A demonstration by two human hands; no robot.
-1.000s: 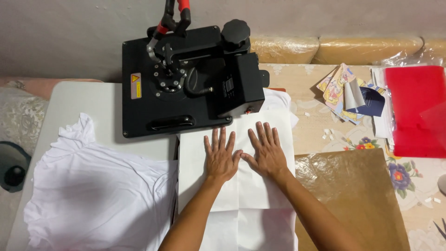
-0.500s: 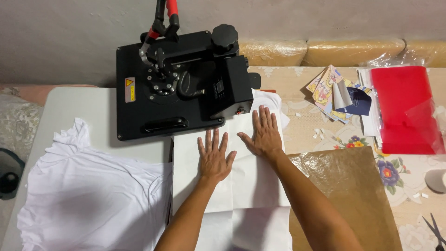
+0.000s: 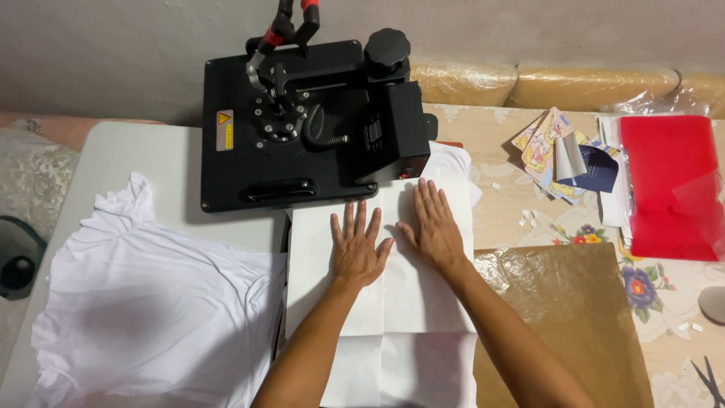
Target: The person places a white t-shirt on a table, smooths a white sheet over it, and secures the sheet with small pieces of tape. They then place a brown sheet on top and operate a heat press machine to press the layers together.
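White paper, a large creased sheet point(image 3: 381, 302), lies in the lower middle of the frame, and both of the person's hands press flat on it with fingers spread; neither grip closes on anything. The left hand point(image 3: 357, 249) sits at the centre of the sheet, where it was a second ago. The right hand point(image 3: 436, 227) had reached further up towards the white cloth half a second ago and has since drawn back, so the two hands again lie side by side, thumbs nearly touching. That reads as a smoothing stroke over the sheet, up and back.

Just above the fingertips stands a black heat press with a red-gripped lever point(image 3: 302, 121), its flat upper plate swung towards the upper left. A white garment point(image 3: 151, 302) spreads across the lower left on the pale table point(image 3: 128, 159). At lower right a brown translucent sheet point(image 3: 559, 302) lies beside the paper. Further right, on a flowered tablecloth point(image 3: 642, 295), are a red plastic folder point(image 3: 668, 181), a fan of printed cards point(image 3: 547, 151) and, at the bottom right corner, scissors point(image 3: 710, 381). A grey wall closes the top.
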